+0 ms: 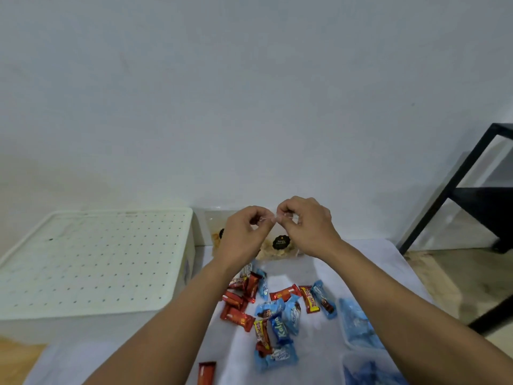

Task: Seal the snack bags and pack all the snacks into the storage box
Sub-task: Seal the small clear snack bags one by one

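Note:
A clear snack bag (280, 245) with pale snacks and a black round label stands against the wall. My left hand (245, 232) and my right hand (305, 223) pinch its transparent top edge, fingertips almost touching. A second clear bag (215, 237) stands behind my left hand, mostly hidden. The white storage box (91, 262) sits at the left with its dotted lid on. Several wrapped candies (277, 315), red and blue, lie scattered on the white cloth below my forearms.
A clear tub (358, 323) holding blue wrapped candies sits at the right, and another tub (369, 368) is at the bottom right edge. A black metal frame (458, 190) stands at the far right. The wall rises directly behind the bags.

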